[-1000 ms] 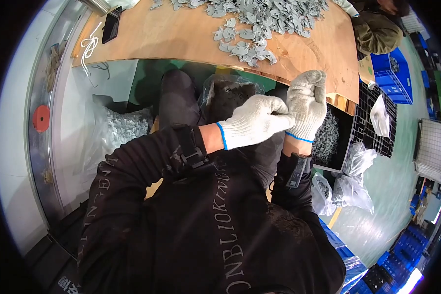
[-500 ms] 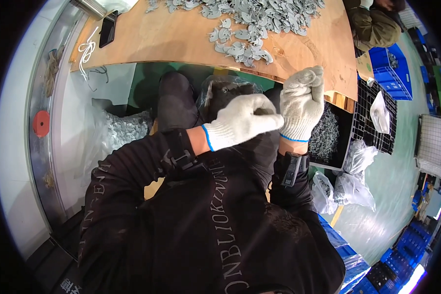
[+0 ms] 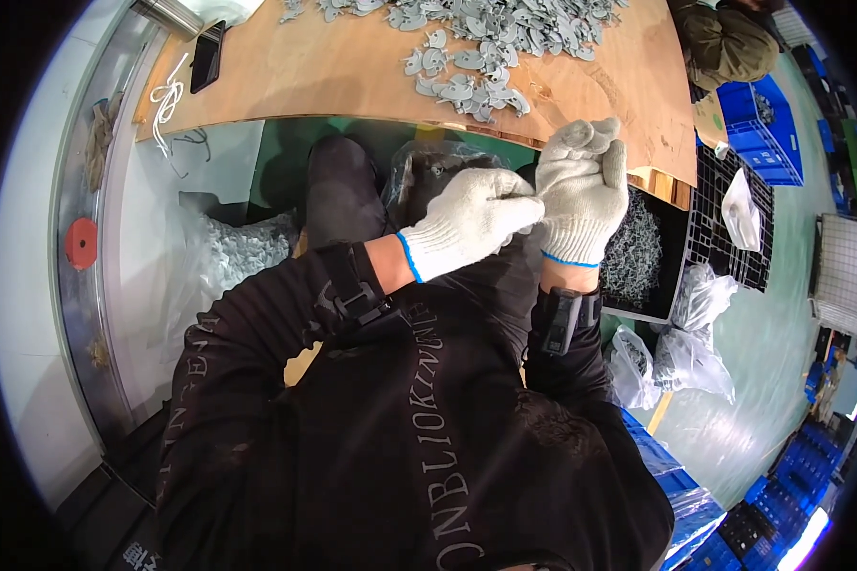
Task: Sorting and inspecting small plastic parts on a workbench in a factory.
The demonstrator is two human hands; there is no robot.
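Note:
White knit gloves with blue cuff edges cover both my hands, which meet over my lap just before the table edge. The fingers of my left hand (image 3: 471, 219) are pinched together against the side of my right hand, below its fingers. Whatever lies in that pinch, perhaps a fold of the right glove, is too small to make out. My right hand (image 3: 581, 195) is turned palm up, its fingers loosely bent and apart, with nothing visible in the palm. Beyond them, a heap of flat grey hooked parts (image 3: 486, 57) covers part of the wooden table (image 3: 314, 81).
A phone (image 3: 207, 57) and white cord (image 3: 168, 95) lie at the table's left. Below is a bag of pale parts (image 3: 243, 249). On the right are a black tray of small metal pieces (image 3: 631, 252), plastic bags (image 3: 690, 362), a blue crate (image 3: 762, 133) and another person (image 3: 728, 43).
My right hand's fingers have loosened from a tighter curl, so more of the palm shows. My left hand's pinch has moved slightly upward along the side of the right hand.

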